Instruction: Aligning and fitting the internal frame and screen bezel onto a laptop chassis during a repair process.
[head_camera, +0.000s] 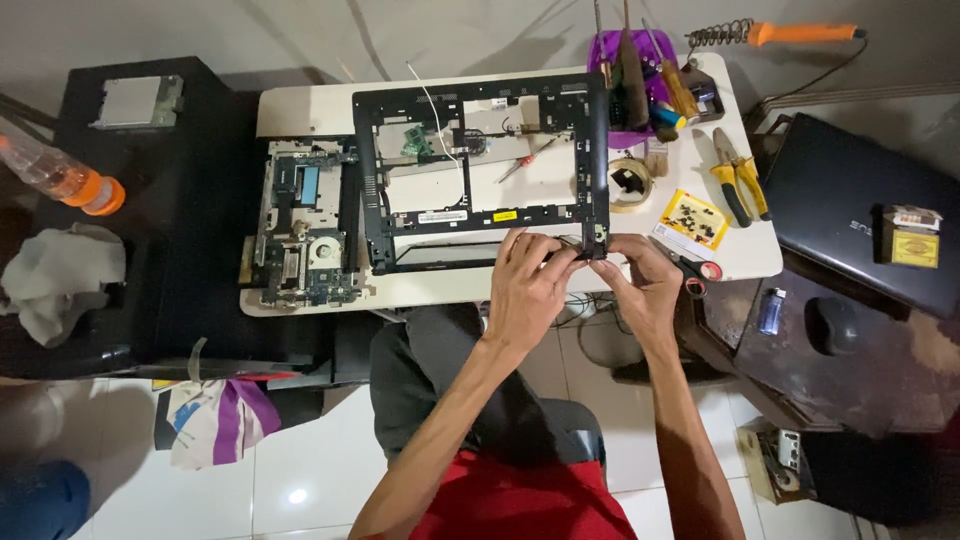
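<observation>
A black plastic laptop frame (372, 170) lies on the white table (310, 100), its middle open. My left hand (527, 285) and my right hand (645, 285) meet at the frame's near right corner (597, 240). The fingers of both hands pinch that corner and a small dark part between them. A green circuit piece (415, 140) and a white wire (440, 120) lie inside the frame. A red-handled screwdriver (520, 162) rests in the frame's opening.
A laptop mainboard (300, 235) lies left of the frame. A purple tool cup (640, 80), tape roll (630, 185), yellow pliers (738, 180), a yellow sheet with screws (693, 220) and a soldering iron (790, 33) sit at right. A closed laptop (850, 215) and mouse (835, 325) are further right.
</observation>
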